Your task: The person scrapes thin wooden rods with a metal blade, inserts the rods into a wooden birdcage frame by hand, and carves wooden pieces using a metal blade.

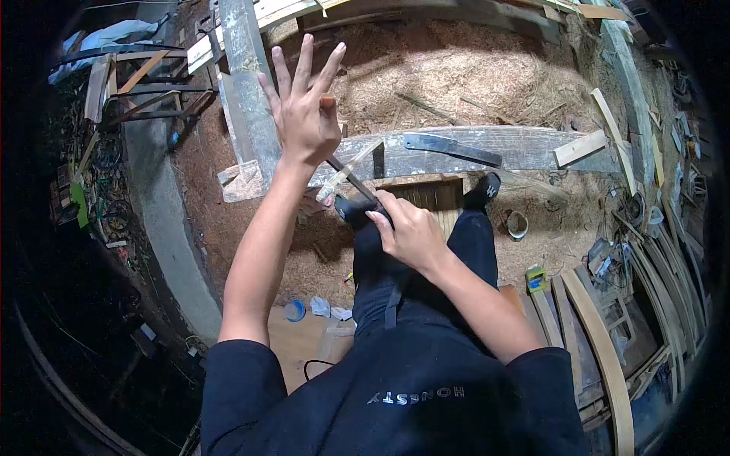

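Observation:
My left hand is raised above the bench with its back towards me and its fingers spread apart. A small orange-brown tip shows at its thumb; I cannot tell what it is. In front of my lap, my right hand is closed around the near end of a dark slim rod. The rod slants up left and its far end disappears behind my left wrist. A pale narrow strip crosses it. On the worn plank lies a flat blue-grey blade with a dark handle.
Wood shavings cover the ground beyond the plank. A small wood block rests on its right end. A cup and a yellow-green tape measure are at my right, near curved boards. A blue lid lies left.

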A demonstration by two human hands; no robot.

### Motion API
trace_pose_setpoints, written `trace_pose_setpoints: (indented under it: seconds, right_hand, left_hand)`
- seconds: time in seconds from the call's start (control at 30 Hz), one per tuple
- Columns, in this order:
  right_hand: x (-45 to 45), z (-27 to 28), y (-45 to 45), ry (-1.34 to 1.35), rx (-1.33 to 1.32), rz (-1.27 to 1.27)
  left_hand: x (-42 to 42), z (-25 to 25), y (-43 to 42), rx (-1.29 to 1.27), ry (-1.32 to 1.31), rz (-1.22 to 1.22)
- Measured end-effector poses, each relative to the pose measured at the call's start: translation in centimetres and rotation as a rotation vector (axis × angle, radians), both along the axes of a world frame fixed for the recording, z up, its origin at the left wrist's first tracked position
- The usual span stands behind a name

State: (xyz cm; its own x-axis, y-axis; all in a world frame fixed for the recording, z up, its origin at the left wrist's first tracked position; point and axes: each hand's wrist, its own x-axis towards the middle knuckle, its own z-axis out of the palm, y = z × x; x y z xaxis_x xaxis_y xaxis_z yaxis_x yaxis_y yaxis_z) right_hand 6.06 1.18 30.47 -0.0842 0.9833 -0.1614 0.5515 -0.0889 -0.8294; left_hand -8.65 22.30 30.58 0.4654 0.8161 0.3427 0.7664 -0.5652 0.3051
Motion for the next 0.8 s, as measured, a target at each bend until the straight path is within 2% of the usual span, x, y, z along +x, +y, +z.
trace_pose_setpoints:
  seconds: [0.4, 0.8]
  right_hand:
    - [1.2, -0.4, 0.2, -0.006, 0.023, 0.032]
    - [1.6, -5.2, 1.7, -0.096, 0.075, 0.05]
  left_hand:
    - [0.7, -0.2, -0.1, -0.018, -0.047, 0.032]
    - [0.3, -5.2, 0.0, -0.059, -0.018, 0.105]
